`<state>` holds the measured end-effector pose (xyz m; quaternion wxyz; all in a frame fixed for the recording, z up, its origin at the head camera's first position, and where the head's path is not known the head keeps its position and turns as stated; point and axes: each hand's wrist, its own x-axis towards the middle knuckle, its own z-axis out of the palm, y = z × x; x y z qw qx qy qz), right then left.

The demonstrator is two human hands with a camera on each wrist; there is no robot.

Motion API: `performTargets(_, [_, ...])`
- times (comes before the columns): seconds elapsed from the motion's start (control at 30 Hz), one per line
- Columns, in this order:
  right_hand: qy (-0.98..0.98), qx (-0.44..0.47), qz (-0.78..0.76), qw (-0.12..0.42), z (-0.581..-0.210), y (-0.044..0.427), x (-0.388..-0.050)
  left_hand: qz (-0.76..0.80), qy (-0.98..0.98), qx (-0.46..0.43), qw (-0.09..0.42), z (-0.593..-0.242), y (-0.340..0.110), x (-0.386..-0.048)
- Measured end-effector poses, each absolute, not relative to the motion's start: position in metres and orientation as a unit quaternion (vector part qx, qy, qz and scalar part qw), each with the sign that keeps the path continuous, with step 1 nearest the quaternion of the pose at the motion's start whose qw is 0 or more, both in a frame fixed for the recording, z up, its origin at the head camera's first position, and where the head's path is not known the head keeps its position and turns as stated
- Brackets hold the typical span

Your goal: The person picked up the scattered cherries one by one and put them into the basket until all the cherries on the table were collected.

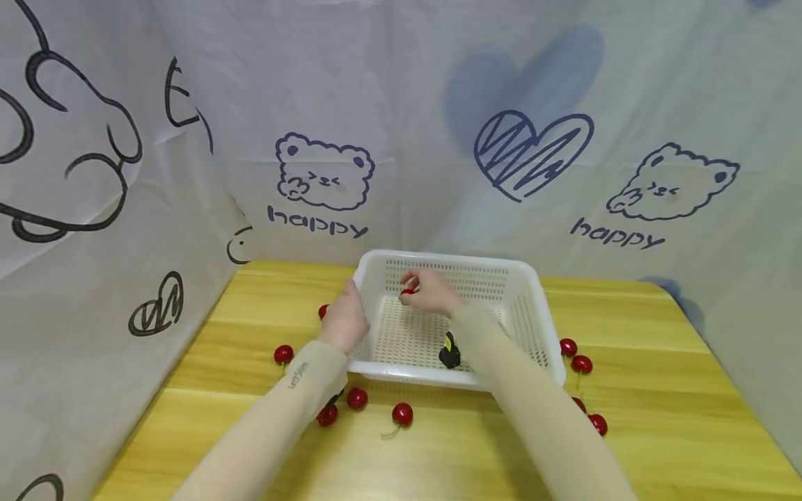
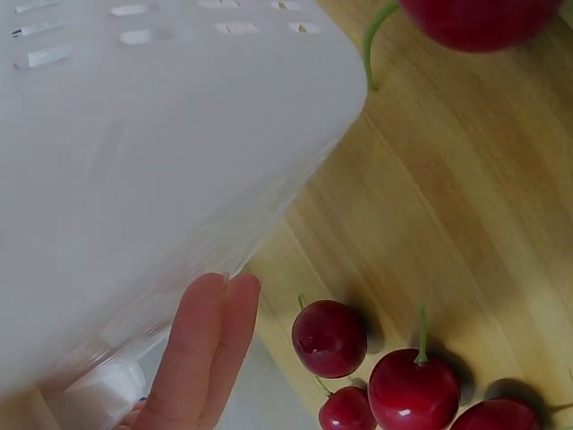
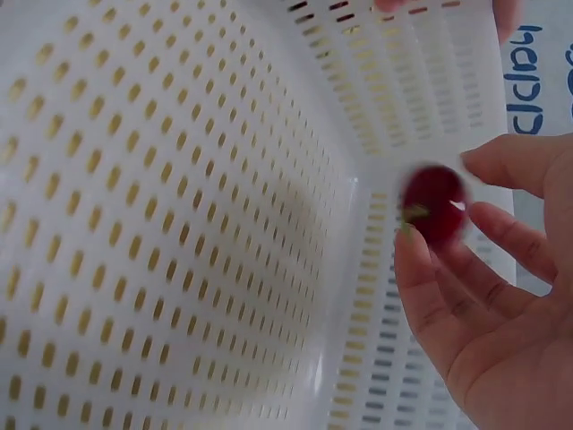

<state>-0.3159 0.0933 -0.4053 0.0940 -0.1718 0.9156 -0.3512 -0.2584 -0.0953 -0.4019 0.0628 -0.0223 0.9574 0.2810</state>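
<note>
My left hand (image 1: 347, 320) grips the left rim of a white perforated plastic basket (image 1: 447, 376). In the left wrist view, two of its fingers (image 2: 192, 358) lie against the outer wall. Over the far left part of the basket's inside, my right hand (image 1: 432, 291) has its fingers spread loosely around a red cherry (image 3: 434, 204) with a green stem. The cherry is blurred at the fingertips, and the upper finger stands apart from it. More cherries lie on the table outside the basket, including one near the front (image 1: 402, 415).
The wooden table (image 1: 207, 410) backs onto a white cloth (image 1: 432, 202) with drawn bears and hearts. To the basket's right lie several cherries (image 1: 581, 364); others lie left and in front, including one cherry (image 1: 284, 354). A small black object with a yellow mark (image 1: 450, 351) sits beside the right sleeve.
</note>
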Motion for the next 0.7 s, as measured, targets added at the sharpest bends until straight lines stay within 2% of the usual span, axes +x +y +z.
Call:
performTargets(0.3, [0.902, -0.154, -0.391, 0.099, -0.398, 0.091, -0.305, 0.244, 0.968, -0.019, 0.049, -0.405, -0.093, -0.258])
performTargets(0.47, [0.891, -0.162, -0.410, 0.109, -0.380, 0.100, -0.296, 0.236, 0.970, -0.011, 0.050, -0.403, -0.094, -0.260])
performTargets(0.7, [0.893, -0.176, -0.404, 0.085, -0.352, 0.124, -0.283, 0.232, 0.972, -0.003, 0.046, -0.403, -0.093, -0.259])
